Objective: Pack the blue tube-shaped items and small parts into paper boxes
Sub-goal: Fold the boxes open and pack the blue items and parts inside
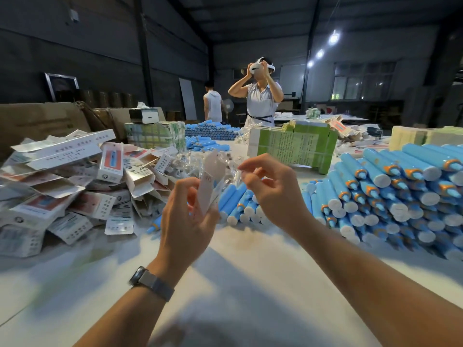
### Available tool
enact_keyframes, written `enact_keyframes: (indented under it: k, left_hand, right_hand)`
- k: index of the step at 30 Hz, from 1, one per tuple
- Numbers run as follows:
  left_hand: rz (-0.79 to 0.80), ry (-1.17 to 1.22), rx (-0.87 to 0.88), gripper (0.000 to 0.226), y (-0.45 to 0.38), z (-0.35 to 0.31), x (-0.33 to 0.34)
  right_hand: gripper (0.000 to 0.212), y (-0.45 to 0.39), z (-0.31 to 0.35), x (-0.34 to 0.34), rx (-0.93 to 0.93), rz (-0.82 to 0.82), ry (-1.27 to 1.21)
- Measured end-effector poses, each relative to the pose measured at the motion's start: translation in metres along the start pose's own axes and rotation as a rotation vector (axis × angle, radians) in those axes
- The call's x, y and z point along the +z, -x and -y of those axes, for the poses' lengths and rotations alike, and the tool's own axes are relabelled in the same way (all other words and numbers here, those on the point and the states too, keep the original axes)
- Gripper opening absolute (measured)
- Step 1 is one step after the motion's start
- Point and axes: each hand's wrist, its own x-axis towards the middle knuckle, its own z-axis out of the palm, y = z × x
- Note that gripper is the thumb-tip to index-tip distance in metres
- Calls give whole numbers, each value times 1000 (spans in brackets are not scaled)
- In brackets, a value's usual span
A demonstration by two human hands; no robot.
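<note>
Print on the packaging was mostly too small or blurred to read: rows of dark characters ran along the white paper box flaps in the heap of flattened paper boxes [75, 181] at the left, many with a red panel picturing a blue tube, and dense text covered the green-faced bundle of cartons [295, 149] standing across the white table [250, 284].

The left hand [186, 219], a dark wristwatch [150, 283] on its wrist, gripped a folded paper box [209, 186] upright between thumb and curled fingers; a red mark showed on the box's face, unreadable. The right hand [273, 191] hovered just beside the box's top, fingers curled with thumb and forefinger nearly meeting; whether it pinched anything could not be told.

Blue tubes [390, 194] with white caps and orange collars lay stacked high at the right, a smaller bunch [240, 204] lay directly behind the hands, and another pile [210, 131] sat far across the table. Clear-bagged small parts [185, 161] were heaped behind the held box.

Beyond, a person in a pale sleeveless top [261, 101] held a white headset [259, 67] with both hands, and another person [213, 103] stood facing away.
</note>
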Motion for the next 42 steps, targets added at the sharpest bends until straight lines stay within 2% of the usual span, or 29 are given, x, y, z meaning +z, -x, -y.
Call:
enact_keyframes:
  k: [2,4,8,13,16,23,26,32,35,36,41,42]
  left_hand:
    - [-71,3,-51,31,-3,6,-3]
    - [-138,28,-87,30,-5,10,-5]
    - [-202,36,-120,37,-8,16,-7]
    - [-214,22,-63,41,-7,15,-7]
    - [-229,-1,-63,42,-6,17,-6]
    - [-251,-9,-42,45,-5,15,-2]
    - [-250,-16,-38,47,-6,13,-3]
    - [-234,-4,-52,44,-6,13,-4]
    - [-232,14,-41,47,-5,10,-2]
    - [-225,24,-42,47,-5,9,-1]
    - [-208,45,-74,48,-5,11,-3]
    - [-211,41,-74,48,-5,12,-4]
  right_hand:
    - [19,-11,-21,13,106,-6,77]
    - [12,-26,-45,27,191,114,305]
    - [36,-53,-83,60,282,490,729]
    - [49,-77,-107,104,347,703,1010]
    - [51,-91,-116,120,348,719,1118]
    - [17,-105,-144,132,377,718,1162]
    - [27,-108,-149,142,309,675,1209]
    - [27,-106,-148,141,239,697,1178]
    - [50,-102,-150,142,230,676,1110]
    - [50,-102,-149,142,237,692,1112]
    - [8,-104,-145,145,222,710,1149]
    - [9,-104,-145,144,219,697,1119]
